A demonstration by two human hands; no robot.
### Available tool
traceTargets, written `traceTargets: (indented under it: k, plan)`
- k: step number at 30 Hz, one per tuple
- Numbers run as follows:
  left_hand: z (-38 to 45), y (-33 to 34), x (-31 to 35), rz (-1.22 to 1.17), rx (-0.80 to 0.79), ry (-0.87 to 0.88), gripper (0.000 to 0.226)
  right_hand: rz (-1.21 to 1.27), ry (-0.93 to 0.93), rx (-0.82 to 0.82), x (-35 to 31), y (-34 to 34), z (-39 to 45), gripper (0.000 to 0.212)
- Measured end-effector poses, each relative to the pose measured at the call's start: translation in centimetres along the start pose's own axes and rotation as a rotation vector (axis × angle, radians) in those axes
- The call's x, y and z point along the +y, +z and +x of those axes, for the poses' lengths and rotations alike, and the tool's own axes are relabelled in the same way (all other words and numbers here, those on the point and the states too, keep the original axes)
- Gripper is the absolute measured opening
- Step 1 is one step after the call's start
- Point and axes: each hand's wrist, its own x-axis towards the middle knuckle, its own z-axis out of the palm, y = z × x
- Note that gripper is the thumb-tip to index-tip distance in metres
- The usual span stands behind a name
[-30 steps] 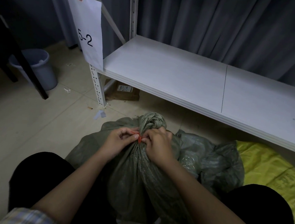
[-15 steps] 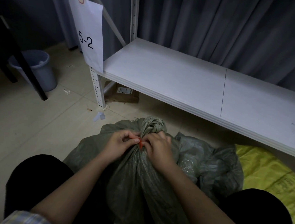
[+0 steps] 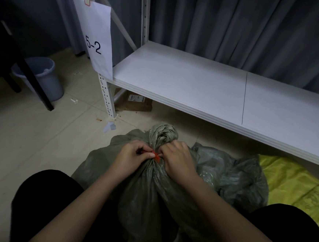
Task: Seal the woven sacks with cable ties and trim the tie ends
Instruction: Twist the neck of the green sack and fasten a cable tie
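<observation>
Red cable tie (image 3: 156, 156) circles the green woven sack (image 3: 149, 196) at its gathered neck; left hand (image 3: 131, 157) pinches it, right hand (image 3: 178, 158) clutches the neck.

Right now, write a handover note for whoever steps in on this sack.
Left hand: pinching the red cable tie at the sack neck.
Right hand: gripping the gathered neck beside the tie.
Green woven sack: upright between the knees, its neck bunched into a twisted top. A second green sack lies slumped to the right, with a yellow sack flat beyond it.
Done: neck gathered, tie at the neck.
Left: cinch if loose, trim the tail. No cutter in view.
</observation>
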Motion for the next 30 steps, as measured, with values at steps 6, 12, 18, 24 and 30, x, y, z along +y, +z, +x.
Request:
traceTargets:
  k: [6,12,18,24,30]
  plan:
    - [0.3,-1.2,0.9,0.29,-0.12,0.068,0.008,-0.015,-0.076,0.06,0.2,0.7,-0.4,0.003]
    - [-0.5,0.3,0.5,0.335,-0.055,0.138,0.011,-0.013,-0.111,0.097,-0.1,0.9,-0.2,0.009]
    - [-0.4,1.4,-0.6,0.308,0.015,0.126,0.013,0.048,-0.095,-0.002,0.8,1.5,-0.2,0.022]
    - [0.3,1.3,1.1,0.63,-0.028,0.087,0.025,0.375,0.182,-0.124,0.2,-1.6,-0.9,0.015]
    - [1.6,1.1,1.3,0.648,-0.358,0.004,0.023,0.478,0.294,-0.466,-0.6,-1.2,-0.3,0.023]
